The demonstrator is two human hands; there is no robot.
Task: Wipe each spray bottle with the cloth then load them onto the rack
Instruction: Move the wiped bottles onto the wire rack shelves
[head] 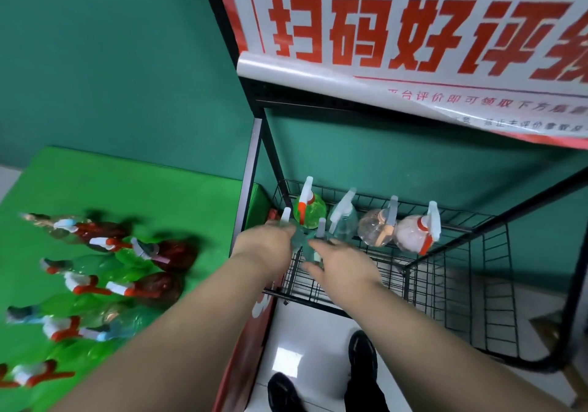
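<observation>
Setting bottles into the black wire rack [445, 271] goes best kept upright in line with the four standing just beyond the grip, where left hand [265, 246] and right hand [342, 262] each clamp a pale teal translucent spray bottle [302, 240].

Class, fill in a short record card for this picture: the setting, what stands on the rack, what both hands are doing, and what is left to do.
setting: wire rack beside a green table, under a red-lettered banner
on rack: four spray bottles in the back row: green, clear, two pinkish
left hand: on pale teal bottles at the rack's front left
right hand: on the same bottles; grip blurred
left to do: many bottles lying on the table
cloth: not visible
</observation>
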